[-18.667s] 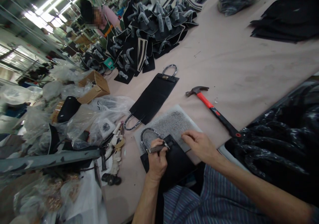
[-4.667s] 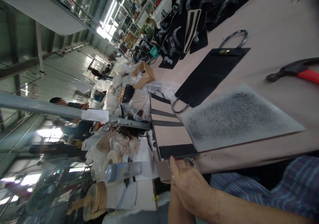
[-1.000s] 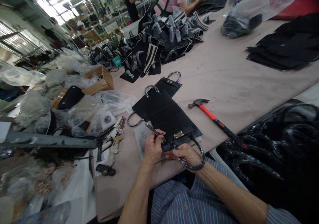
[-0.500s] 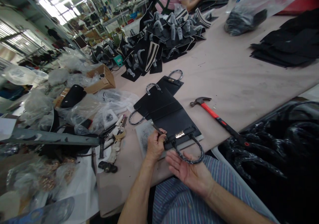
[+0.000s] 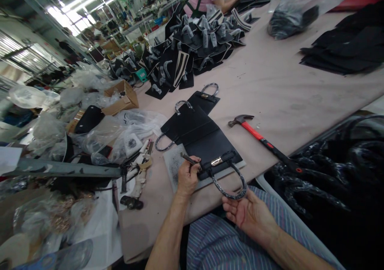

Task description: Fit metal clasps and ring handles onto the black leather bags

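I'm seeing the left hand pinching a rod, the right hand, fingers loosely wide, cupping at the handle's near end, the black panel stretching far-left.

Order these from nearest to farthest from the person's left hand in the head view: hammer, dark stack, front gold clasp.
From the left hand:
1. Front gold clasp: just to its right.
2. Hammer: farther right, across the table.
3. Dark stack: far right, toward the back.
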Demonstrator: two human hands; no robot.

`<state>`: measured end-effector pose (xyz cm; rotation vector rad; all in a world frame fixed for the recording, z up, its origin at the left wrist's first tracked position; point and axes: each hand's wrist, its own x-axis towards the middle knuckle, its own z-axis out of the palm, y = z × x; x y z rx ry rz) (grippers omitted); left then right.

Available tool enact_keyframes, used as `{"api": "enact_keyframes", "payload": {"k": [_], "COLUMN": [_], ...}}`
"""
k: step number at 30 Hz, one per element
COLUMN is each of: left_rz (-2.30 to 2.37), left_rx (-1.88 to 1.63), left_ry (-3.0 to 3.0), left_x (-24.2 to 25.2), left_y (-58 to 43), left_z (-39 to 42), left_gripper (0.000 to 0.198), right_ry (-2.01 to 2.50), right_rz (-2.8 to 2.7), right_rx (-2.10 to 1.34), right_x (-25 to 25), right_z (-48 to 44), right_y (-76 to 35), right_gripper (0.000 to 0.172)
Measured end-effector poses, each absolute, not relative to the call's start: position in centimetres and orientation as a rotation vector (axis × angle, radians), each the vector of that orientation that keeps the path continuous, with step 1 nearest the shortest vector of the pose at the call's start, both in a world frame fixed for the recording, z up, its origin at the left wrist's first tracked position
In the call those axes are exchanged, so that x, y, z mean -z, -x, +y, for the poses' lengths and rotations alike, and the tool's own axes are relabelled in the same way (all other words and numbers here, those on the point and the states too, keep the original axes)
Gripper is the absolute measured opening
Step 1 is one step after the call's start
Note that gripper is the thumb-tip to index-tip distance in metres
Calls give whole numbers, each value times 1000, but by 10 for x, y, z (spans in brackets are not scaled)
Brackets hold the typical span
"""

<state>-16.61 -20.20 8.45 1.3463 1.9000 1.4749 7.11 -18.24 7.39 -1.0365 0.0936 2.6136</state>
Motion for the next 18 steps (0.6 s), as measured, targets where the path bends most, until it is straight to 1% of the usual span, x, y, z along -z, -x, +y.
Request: {"api": "enact_keyframes", "payload": {"k": [3, 5, 7, 8, 12, 18], "left_rz": [1859, 1835, 1813, 1802, 1746, 1693], "left_rx": [-1566, -1591, -1607, -1616, -1662, -1686], "left_ry": [-1230, -1153, -1095, -1068, -977, -965], "left_x": [-80, -77, -76, -76, -76, -77], "left_y": [165, 166, 167, 168, 171, 169], "left_z": [-205, -206, -205, -205, -203, -203], "left_gripper": [22, 23, 24, 25, 28, 26], "right_ry": [955, 971, 1084, 1145, 1248, 1253], "right_rz": [3, -128, -328, -417, -537, -564], "right_rx": [-2595, -2550, -2466, -2424, -2391, -2412], "right_x": [-71, -69, -67, -67, -64, -58], "right_z": [-180, -179, -180, -180, -178, -177], "right_y": [-74, -75, -74, -73, -72, -73], "right_gripper": [79, 72, 62, 61, 61, 60]}}
